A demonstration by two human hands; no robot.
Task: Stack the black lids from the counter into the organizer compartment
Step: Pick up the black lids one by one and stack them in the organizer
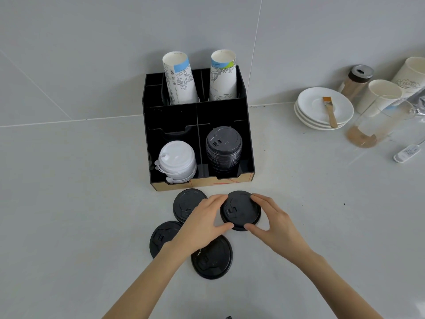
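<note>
Both hands close on one black lid (240, 210) just in front of the organizer (197, 125). The left hand (204, 223) curls around its left edge, the thumb at the near rim and the fingers at the far rim; the right hand (273, 223) mirrors this on the right edge. Neither hand is closed into a fist: each is half open, cupped to the curve of the lid, so the thin disc is pinched at its rim from both sides. That grip likely keeps the lid level, which would help it drop squarely onto a stack. Whether the lid is lifted clear of the worktop (80, 203) or only touching it cannot be told.

Three more black lids lie flat on the worktop, close together: one to the left (185, 203), partly under the left hand, one nearer and further left (161, 238), partly hidden by the left forearm, and one nearest the person (212, 259). They sit just in front of the organizer, probably to keep each reach short.

The stack of black lids (223, 148) already stands in the front right compartment, beside a stack of white lids (178, 161) in the front left one. Paper cups (180, 79) stand upside down in the back compartments. Judging by this, the held lid belongs on the black stack, and the task is partly done.
</note>
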